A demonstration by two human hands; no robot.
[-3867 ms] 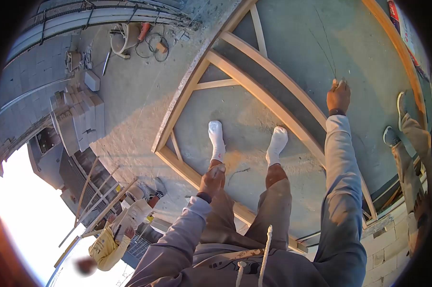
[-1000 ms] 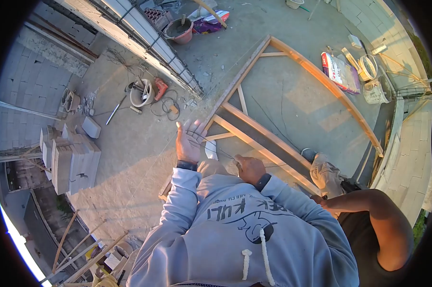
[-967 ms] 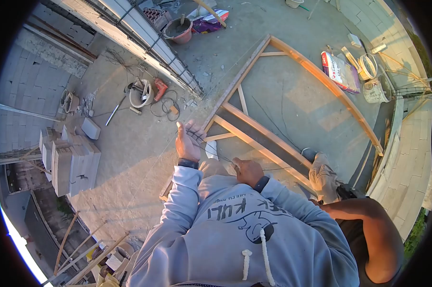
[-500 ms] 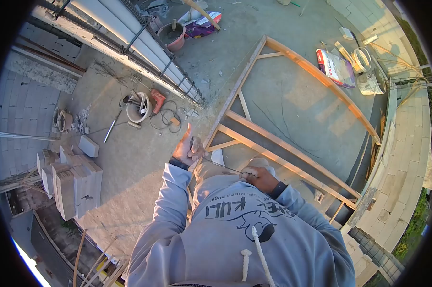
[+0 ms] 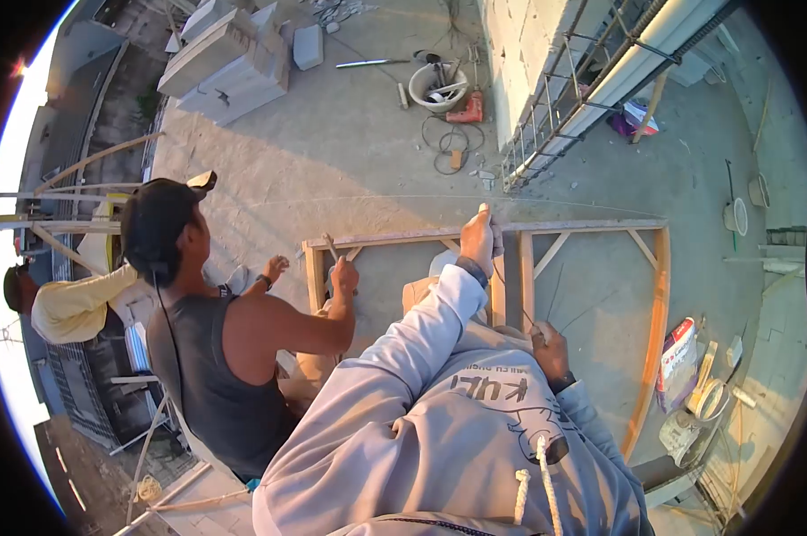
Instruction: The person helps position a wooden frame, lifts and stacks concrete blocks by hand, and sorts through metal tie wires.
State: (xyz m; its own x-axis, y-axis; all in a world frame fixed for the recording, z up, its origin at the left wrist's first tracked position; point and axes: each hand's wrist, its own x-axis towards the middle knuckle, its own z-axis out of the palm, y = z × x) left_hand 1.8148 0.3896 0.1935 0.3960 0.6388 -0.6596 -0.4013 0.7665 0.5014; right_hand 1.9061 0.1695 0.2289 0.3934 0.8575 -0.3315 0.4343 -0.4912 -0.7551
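My left hand [image 5: 479, 239] is closed with the thumb pointing up, over the long side of a wooden frame [image 5: 403, 238]. Lower and to the right, my right hand [image 5: 549, 350] is closed in front of my sweatshirt. A thin dark strand [image 5: 527, 313], cord or wire, shows by my right hand and runs up toward my left hand; its exact kind is too fine to tell. The frame has cross pieces and corner braces. Left of me, a co-worker [image 5: 229, 357] in a dark sleeveless top grips a short wooden-handled tool [image 5: 330, 243] over the frame's corner.
A white bucket [image 5: 439, 87] of tools and a red drill [image 5: 468, 107] with its cable lie ahead. Pale blocks [image 5: 234, 67] are stacked at upper left. A rebar column [image 5: 568, 107] rises at upper right. A bag [image 5: 677, 362] stands right; another person [image 5: 86, 308] is far left.
My view has swung left, bringing the co-worker and a second person into sight. Both my hands stay closed, now farther right in view, with my left arm stretched farther forward.
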